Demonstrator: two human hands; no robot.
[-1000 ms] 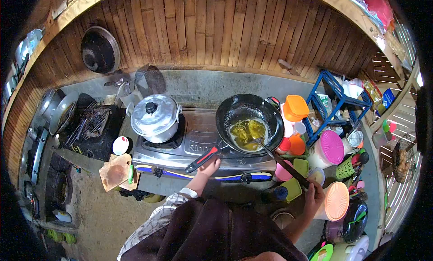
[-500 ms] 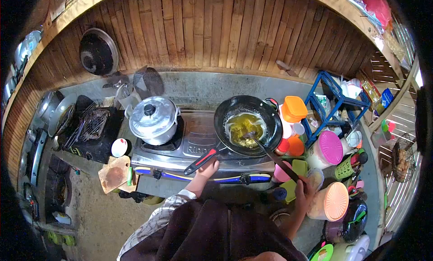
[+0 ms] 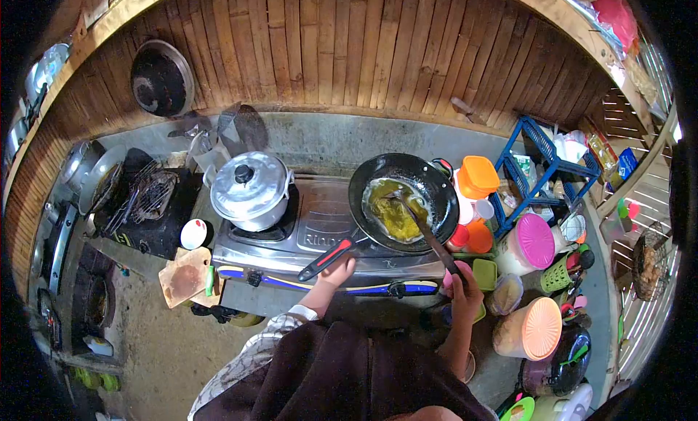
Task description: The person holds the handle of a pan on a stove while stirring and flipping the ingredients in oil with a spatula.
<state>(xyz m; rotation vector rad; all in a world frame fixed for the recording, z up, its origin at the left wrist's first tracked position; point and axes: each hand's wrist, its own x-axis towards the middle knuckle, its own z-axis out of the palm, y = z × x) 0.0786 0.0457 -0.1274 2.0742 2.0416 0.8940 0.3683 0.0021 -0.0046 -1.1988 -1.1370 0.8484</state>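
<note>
A black wok (image 3: 443, 206) sits on the right side of the stove, with yellowish oil and a yellow mass (image 3: 398, 219) in it. My left hand (image 3: 336, 273) is closed at the wok's black-and-red handle (image 3: 325, 259), its fingers partly hidden beneath. In my right hand (image 3: 467, 294) is the long dark shaft of a spatula (image 3: 436, 248). The spatula's head lies in the wok, among the yellow food, tilted down to the left.
A lidded aluminium pot (image 3: 251, 192) stands on the stove's left side. Coloured tubs (image 3: 476, 177), a blue rack (image 3: 545, 166) and jars (image 3: 529, 326) crowd the right. Wooden boards (image 3: 185, 277) with a green-handled knife lie left of the stove (image 3: 305, 217).
My right hand has moved left and slightly up, bringing the spatula's shaft steeper. The yellow mass has shifted and spread toward the wok's middle. My left hand stays at the handle.
</note>
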